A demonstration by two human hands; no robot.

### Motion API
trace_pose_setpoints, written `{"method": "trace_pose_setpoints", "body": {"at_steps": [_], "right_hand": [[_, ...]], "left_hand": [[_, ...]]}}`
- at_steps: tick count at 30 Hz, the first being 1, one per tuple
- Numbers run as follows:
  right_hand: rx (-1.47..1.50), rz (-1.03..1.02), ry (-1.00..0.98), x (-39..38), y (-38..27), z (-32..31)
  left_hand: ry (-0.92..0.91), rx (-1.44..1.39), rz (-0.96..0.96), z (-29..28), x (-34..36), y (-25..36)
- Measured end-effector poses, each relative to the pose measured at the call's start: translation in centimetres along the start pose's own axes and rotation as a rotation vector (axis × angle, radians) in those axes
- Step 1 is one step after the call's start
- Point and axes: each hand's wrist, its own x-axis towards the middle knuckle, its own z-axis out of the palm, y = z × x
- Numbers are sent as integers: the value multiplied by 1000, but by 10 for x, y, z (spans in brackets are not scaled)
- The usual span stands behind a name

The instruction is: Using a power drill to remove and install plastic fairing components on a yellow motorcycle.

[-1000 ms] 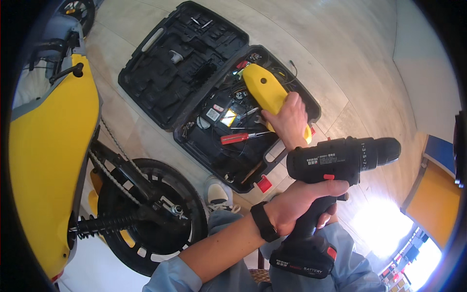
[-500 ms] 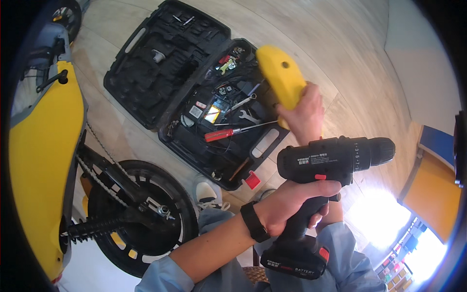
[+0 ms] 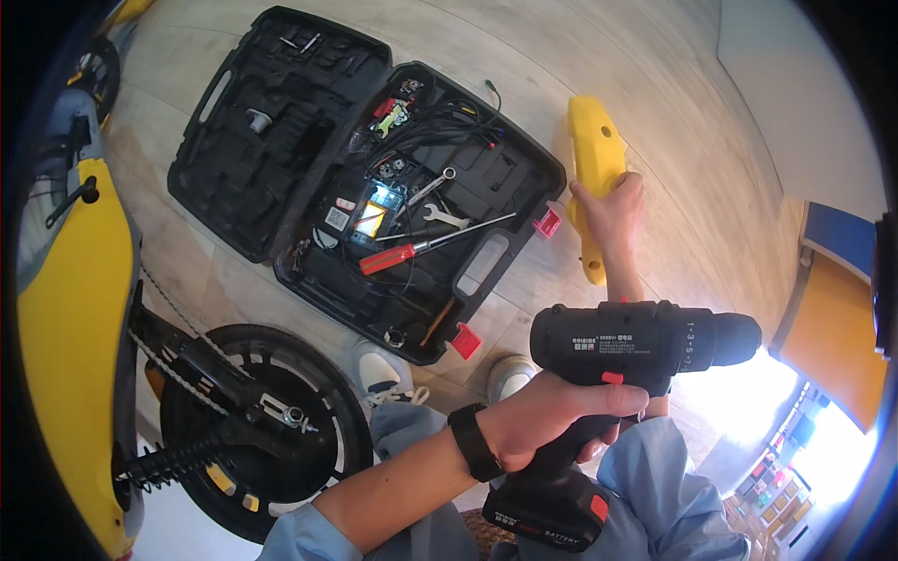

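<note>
A black cordless drill is gripped at its handle by my left hand, its chuck pointing right. Farther off, my right hand is closed around a long yellow plastic cover with round holes. That cover is upright in view, just right of the tool case; whether it rests on the floor I cannot tell. The open black tool case holds a red-handled screwdriver, an open-end wrench, a combination wrench and black cables.
On the left stands a yellow two-wheeler with its black rear wheel, chain and spring shock near my left forearm. Red latches stick out from the case edge. An orange-and-blue cabinet stands at the right.
My right hand has moved the yellow cover from above the case's right side to the right, off the case, and turned it more upright. The left hand keeps the drill, slightly lower in view.
</note>
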Motion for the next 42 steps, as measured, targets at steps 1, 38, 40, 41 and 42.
{"method": "trace_pose_setpoints", "body": {"at_steps": [1,38,40,41,42], "right_hand": [[4,-6,0,-6,0,1],[365,-174,-59,-77,-9,20],[423,-205,-65,-73,-11,28],[426,-258,-80,-73,-13,30],[431,-311,-97,-74,-16,31]], "left_hand": [[17,-2,5,0,2,-1],[82,41,66,-8,-10,-5],[77,35,55,-5,-10,-5],[75,28,43,-4,-10,-5],[71,29,43,-5,-10,-6]]}}
